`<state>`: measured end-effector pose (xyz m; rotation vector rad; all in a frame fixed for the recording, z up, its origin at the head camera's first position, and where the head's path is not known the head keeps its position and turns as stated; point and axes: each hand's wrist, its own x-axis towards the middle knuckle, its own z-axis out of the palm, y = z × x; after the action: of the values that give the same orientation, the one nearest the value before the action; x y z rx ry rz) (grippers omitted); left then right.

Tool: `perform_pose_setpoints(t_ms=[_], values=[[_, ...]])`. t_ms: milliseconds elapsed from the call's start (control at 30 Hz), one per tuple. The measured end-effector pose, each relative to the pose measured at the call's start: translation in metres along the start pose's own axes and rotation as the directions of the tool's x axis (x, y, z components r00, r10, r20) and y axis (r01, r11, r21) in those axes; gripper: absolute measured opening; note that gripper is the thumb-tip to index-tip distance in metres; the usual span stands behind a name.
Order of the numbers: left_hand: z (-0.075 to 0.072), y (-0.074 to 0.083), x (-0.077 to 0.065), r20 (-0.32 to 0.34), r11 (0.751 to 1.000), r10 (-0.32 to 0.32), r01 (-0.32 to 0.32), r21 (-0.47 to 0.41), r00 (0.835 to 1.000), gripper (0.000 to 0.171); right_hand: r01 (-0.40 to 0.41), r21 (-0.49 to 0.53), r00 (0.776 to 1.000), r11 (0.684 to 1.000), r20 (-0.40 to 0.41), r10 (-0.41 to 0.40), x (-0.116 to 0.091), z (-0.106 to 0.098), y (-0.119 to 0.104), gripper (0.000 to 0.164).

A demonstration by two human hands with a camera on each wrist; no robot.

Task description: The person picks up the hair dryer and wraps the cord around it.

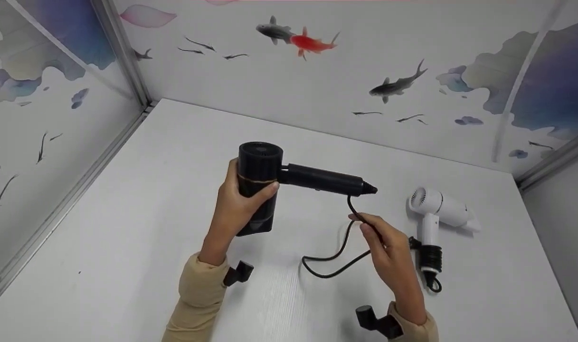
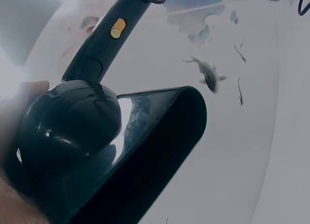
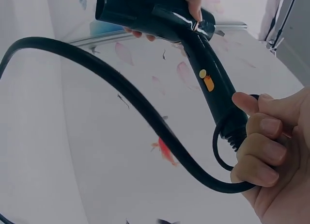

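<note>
A black hair dryer (image 1: 324, 178) is held above the white table. My left hand (image 1: 241, 204) grips its barrel, thumb across the near side, while the handle points right. In the left wrist view the wide nozzle (image 2: 160, 136) faces the camera, and a yellow switch (image 2: 117, 28) shows on the handle. My right hand (image 1: 388, 247) pinches the black cord (image 1: 331, 274) a little below the handle's end. The cord hangs in a loop left of that hand. In the right wrist view the fingers (image 3: 264, 151) curl round the cord (image 3: 145, 112).
A white hair dryer (image 1: 443, 207) lies on the table (image 1: 127, 213) at the right, its black cord (image 1: 430, 258) wound round the handle. Walls (image 1: 317, 85) with painted fish stand behind and at the left. A black wrist mount (image 1: 239, 273) sits on each sleeve.
</note>
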<state>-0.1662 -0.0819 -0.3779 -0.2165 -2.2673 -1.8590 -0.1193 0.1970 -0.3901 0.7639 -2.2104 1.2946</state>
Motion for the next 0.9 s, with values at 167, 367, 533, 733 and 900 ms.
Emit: perform_pose_setpoints(t_ms=[167,367,533,733,900], values=[[-0.001,-0.001,0.0,0.018,0.999,0.025,-0.026,0.037,1.0,0.071,-0.028,0.042,0.999,0.999,-0.034,0.03,-0.001,-0.009,0.0,0.021],[0.0,-0.002,0.0,0.11,0.999,0.041,-0.044,0.026,0.993,0.067,-0.036,0.095,0.994,0.995,-0.103,0.045,-0.003,-0.014,0.001,0.017],[-0.001,0.0,-0.001,0.178,0.997,0.074,-0.07,-0.029,0.981,0.064,-0.058,0.126,0.977,0.99,-0.198,0.082,-0.004,-0.015,0.002,0.017],[-0.001,0.002,-0.001,0.223,0.991,0.071,-0.044,-0.124,0.972,0.062,-0.123,0.17,0.949,0.978,-0.266,0.166,-0.004,-0.018,0.004,0.017],[-0.002,0.003,-0.002,0.254,0.984,0.037,0.009,-0.18,0.966,0.061,-0.252,0.198,0.927,0.947,-0.233,0.295,-0.005,-0.022,0.002,0.018]])
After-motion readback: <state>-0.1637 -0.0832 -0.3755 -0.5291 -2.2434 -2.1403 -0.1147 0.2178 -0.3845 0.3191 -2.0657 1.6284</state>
